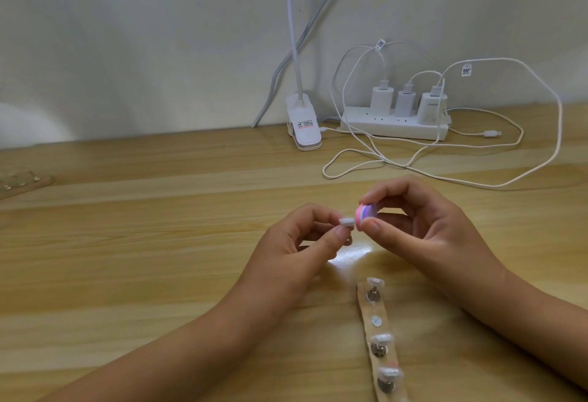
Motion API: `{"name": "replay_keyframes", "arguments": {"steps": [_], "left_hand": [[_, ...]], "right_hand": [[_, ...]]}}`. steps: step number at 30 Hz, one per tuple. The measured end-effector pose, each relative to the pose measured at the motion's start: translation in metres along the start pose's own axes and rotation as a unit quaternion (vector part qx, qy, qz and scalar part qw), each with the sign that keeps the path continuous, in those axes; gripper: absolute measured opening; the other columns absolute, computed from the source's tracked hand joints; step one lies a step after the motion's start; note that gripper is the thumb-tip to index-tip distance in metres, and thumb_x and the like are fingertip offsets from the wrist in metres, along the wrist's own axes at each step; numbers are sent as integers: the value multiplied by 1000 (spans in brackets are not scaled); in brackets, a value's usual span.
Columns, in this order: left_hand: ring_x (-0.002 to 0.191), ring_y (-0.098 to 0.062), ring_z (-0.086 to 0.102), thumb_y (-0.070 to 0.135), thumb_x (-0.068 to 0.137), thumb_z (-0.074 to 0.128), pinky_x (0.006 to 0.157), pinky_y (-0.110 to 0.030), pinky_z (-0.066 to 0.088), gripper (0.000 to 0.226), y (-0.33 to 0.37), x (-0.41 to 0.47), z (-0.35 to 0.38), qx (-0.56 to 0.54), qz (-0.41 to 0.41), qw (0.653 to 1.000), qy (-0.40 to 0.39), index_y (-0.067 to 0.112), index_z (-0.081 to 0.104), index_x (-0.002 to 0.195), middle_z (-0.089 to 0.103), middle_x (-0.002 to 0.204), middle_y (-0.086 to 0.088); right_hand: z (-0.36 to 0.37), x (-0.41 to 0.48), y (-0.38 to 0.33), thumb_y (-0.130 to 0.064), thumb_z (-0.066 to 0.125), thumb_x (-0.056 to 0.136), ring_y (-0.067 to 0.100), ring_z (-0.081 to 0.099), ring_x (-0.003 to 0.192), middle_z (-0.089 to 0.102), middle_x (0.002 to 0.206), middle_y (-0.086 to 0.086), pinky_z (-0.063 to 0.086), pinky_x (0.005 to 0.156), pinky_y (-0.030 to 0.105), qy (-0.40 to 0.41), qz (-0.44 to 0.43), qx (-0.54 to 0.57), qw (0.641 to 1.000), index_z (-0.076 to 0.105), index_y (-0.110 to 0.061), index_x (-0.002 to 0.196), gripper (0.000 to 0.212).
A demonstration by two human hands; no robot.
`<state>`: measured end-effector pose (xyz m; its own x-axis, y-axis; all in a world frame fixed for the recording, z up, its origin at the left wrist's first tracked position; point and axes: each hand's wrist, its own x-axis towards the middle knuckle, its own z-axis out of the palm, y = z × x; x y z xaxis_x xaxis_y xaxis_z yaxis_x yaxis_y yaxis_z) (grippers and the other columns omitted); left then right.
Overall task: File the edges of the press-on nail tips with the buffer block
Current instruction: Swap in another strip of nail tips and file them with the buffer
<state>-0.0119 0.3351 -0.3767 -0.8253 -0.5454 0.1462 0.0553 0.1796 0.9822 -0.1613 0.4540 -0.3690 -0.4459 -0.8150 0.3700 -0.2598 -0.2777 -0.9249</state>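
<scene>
L hand [302,236] & R hand [423,226] meet above mid-desk [127,258].
L hand pinches nail tip [442,221] just left of buffer block [461,212], which R hand pinches; can't tell if they touch. In front, btwn forearms & nearer the R one, holder strip [380,338] lies on desk w/ more tips standing on it. Behind hands: cables [386,161], then power strip [394,123] w/ 3 chargers [405,101] on top, by wall [159,51]. Clip lamp [304,128] just left of it. Another strip [22,180] lies at desk's far-left edge.
</scene>
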Motion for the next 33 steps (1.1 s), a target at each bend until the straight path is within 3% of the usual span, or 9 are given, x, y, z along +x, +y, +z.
{"name": "replay_keyframes", "arguments": {"steps": [4,7,13,19,23,27,31,33], "left_hand": [[82,-6,60,38,82,70,73,-22,51,8,4,-3,2,18,23,999,-13,30,70,84,62,85,12],[82,-9,60,39,81,71,75,-25,51,13,5,-4,4,22,39,999,-18,26,70,82,63,84,6],[83,-31,61,39,79,71,78,-29,48,11,3,-3,2,10,19,1000,-2,28,69,80,67,86,3],[76,-8,60,38,77,71,74,-27,48,11,4,-2,4,10,15,1000,8,27,69,78,67,77,13],[79,-7,62,36,77,74,73,-22,48,17,4,-2,3,-2,5,1000,13,19,69,78,69,79,10],[77,-5,63,37,74,71,72,-20,48,20,6,-3,4,-4,-2,1000,8,18,69,79,70,77,11],[76,-5,62,39,72,70,70,-15,46,15,6,-3,2,-10,-16,1000,6,24,69,76,72,82,6],[77,-7,62,39,74,70,72,-18,46,14,7,-3,2,-10,-18,1000,-1,25,69,75,72,83,6]], "right_hand": [[-2,2,0,-37,79,66,14,70,92,71,93,-1,55,84,24,17,23,-1,1000,65,-16,95,38],[-2,2,-1,-30,81,73,13,69,93,70,93,-1,55,83,22,-1,8,9,1000,65,-11,99,36],[-2,2,-6,-32,76,69,10,70,89,72,91,-1,53,78,17,27,8,27,999,67,-14,96,34],[5,-7,-7,-33,82,74,20,68,94,67,97,1,56,85,28,-25,-7,-11,1000,69,-18,97,30],[3,-2,-7,-37,82,66,16,72,87,72,92,3,58,81,32,2,38,-12,999,69,-18,93,36],[3,-5,-7,-34,84,68,20,72,87,70,94,5,59,78,29,-26,31,-5,999,70,-20,94,33],[2,-2,-6,-37,77,67,11,70,88,72,92,0,55,74,20,-9,49,-10,999,70,-17,91,32],[2,-4,-7,-33,82,71,15,71,88,71,93,2,58,77,26,-25,39,5,999,70,-17,94,30]]}}
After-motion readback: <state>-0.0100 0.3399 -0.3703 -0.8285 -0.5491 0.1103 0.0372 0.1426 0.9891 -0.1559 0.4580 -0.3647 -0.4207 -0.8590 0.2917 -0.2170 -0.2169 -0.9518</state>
